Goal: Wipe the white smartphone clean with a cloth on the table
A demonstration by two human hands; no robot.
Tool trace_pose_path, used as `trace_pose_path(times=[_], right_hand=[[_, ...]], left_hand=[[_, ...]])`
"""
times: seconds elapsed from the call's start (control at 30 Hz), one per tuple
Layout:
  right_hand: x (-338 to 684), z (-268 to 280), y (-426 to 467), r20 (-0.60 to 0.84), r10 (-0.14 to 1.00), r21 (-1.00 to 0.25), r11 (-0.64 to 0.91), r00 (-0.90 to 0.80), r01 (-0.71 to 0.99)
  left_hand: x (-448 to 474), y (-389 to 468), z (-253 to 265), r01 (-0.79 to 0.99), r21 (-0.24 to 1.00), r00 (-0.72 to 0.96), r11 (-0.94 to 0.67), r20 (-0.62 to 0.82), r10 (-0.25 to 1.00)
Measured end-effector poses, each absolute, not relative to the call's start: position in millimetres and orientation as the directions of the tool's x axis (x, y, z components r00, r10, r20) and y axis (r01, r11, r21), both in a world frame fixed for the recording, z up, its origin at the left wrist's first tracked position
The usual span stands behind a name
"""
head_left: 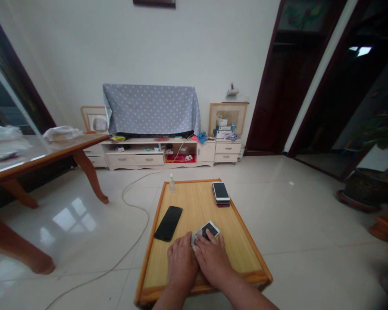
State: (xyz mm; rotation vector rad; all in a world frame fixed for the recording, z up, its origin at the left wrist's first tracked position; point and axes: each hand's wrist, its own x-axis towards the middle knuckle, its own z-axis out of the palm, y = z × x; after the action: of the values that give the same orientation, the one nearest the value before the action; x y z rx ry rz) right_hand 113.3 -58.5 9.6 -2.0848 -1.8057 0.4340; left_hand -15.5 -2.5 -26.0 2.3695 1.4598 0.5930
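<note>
A white smartphone (214, 227) with a dark screen lies at a slant near the front of the small wooden table (194, 199). My left hand (182, 261) is at its lower left end, fingers together and curled against that edge. Over the screen, my right hand (213, 259) presses a small grey cloth-like piece (198, 234) down with its fingertips. Both hands hide the phone's near end. Left of them a larger black smartphone (168, 223) lies flat, touched by neither hand. Toward the far right corner sits a stack of phones (221, 192), a white one on top.
A small clear bottle (172, 184) with a pale green top stands at the table's far left corner. A cable (139, 206) runs across the tiled floor on the left. A larger wooden table (61, 148) stands left, a potted plant (371, 183) right, a low white cabinet (136, 160) behind.
</note>
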Motion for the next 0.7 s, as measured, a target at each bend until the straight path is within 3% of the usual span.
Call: trace_pose_path(times=[0.2, 0.47, 0.7], right_hand=[[139, 9, -44, -0.054, 0.937, -0.347, -0.342, 0.346, 0.873], [108, 3, -50, 0.026, 0.991, -0.458, -0.106, 0.132, 0.883], [129, 4, -37, -0.044, 0.948, -0.405, -0.304, 0.314, 0.862]], left_hand=[[-15, -4, -29, 0.779, 0.447, 0.388, -0.441, 0.21, 0.898], [-16, -2, -27, 0.775, 0.469, 0.387, -0.425, 0.181, 0.904], [-13, -5, -27, 0.799, 0.435, 0.373, -0.415, 0.183, 0.91]])
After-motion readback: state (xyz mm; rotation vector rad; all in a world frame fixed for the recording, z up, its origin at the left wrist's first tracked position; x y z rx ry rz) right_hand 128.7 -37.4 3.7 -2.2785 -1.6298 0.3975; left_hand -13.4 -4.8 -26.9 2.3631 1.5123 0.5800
